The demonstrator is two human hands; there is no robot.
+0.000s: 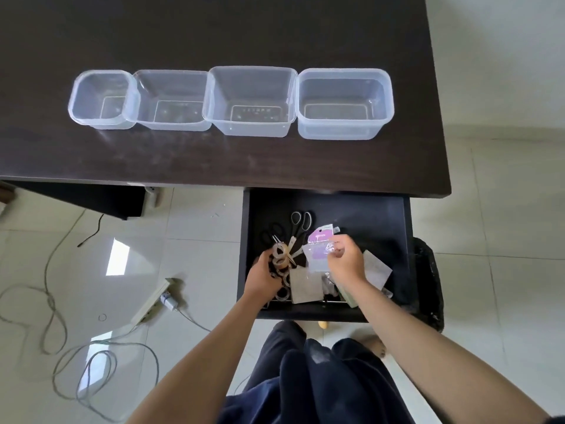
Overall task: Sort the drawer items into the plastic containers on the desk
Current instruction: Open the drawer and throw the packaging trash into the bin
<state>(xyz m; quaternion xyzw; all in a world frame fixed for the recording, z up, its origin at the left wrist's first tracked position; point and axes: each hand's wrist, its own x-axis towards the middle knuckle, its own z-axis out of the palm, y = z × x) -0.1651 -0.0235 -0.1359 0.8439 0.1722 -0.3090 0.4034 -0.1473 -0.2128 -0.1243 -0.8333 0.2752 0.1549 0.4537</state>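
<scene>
1. Your left hand (265,272) has its grip curled round a bunch of tape rolls (279,255) at the near-left of the open drawer (385,215). Looks like several at once.
2. Your right hand (345,258) pinches a clear packet with a purple card (318,244), lifted just above the pile.
3. Everything else is still in the drawer: two scissors (301,221) behind the tape, grey flat packets (304,284) near the front. All four plastic containers (252,101) sit in a row on the worktop (214,160), nothing in them.
4. Risk: the tape bunch is loose, so a roll could slip out on the lift and drop to the floor. Cause: too many in one grip.
5. Risk: the scissors' blades run toward the tape. Your left fingers could snag them and drag them along.
6. Risk: the packet is slick film, a thin pinch may let it slide.
7. Containers touch rim to rim, so a careless drop could land in the wrong one.
8. Worktop: dark, dusty-looking. Floor: glossy pale tiles, with a power strip (151,299) and loose cables (61,332) to your left. A black bag (428,283) hangs right of the drawer.
</scene>
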